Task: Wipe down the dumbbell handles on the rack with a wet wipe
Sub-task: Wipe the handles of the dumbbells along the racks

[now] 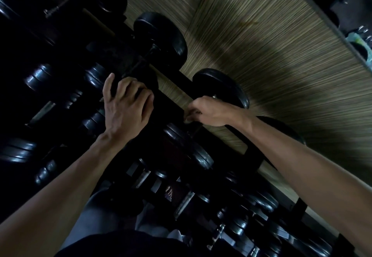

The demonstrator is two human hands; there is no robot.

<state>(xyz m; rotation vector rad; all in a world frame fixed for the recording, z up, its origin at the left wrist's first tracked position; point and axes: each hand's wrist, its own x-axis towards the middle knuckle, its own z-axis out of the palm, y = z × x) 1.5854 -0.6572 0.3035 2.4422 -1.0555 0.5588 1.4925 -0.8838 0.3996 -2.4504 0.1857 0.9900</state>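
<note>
The fingers (138,96) of the left hand (124,108) are seen curled and pressed down over a dark dumbbell head on the upper tier of the rack (237,136), the thumb set apart at the side. The fingers of the right hand (209,112) are closed around something at the handle (193,130) of a neighbouring dumbbell (219,87); a pale scrap is glimpsed at the fingertips, but whether it is the wet wipe cannot be told in this dim light. Both forearms are stretched forward and downward from the lower edge of the view, the right wrist bent slightly inward above the rack's rail. Beyond the hands, many more dumbbells are ranged on the lower tiers, their metal handles showing no sign either way of wiping. It is judged that the work is in mid-course at best, one handle being attended to and most of the rack left to be done.
</note>
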